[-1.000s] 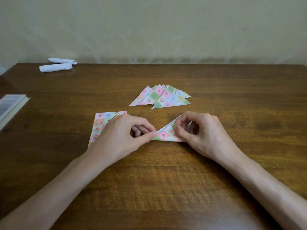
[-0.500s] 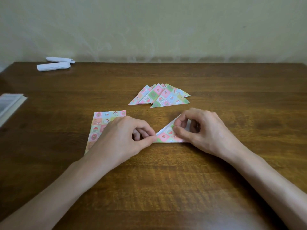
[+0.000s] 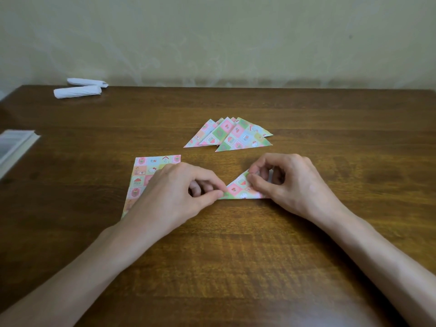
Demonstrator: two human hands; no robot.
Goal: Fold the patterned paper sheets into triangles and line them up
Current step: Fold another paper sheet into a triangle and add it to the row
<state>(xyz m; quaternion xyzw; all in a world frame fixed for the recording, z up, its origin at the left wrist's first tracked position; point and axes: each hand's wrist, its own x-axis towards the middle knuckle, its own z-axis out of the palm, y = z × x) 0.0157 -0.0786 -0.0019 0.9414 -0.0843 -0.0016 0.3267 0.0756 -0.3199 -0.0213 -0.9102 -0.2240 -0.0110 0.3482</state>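
I pinch the triangle [image 3: 238, 189] with left hand [image 3: 169, 193] and right hand [image 3: 292, 182]; I judge it light, limp, best held at corners.

One wide-angle camera, worn on the person's head, looks forward and down across the tabletop [image 3: 236, 267] toward the pale wall [image 3: 212, 31] behind it. The wall fills the upper quarter of the frame, and the tabletop's far edge runs nearly level beneath it. Both forearms enter from the bottom corners, close to the lens. The left hand [image 3: 172, 197] and right hand [image 3: 295, 185] meet just below the middle of the frame, pinching the half-folded sheet [image 3: 238, 187] between them. The folded triangles [image 3: 231, 135] lie a little beyond, near centre. The white rolls [image 3: 77, 89] sit at the far left corner, and the frame's left edge crops a grey stack [image 3: 14, 147].
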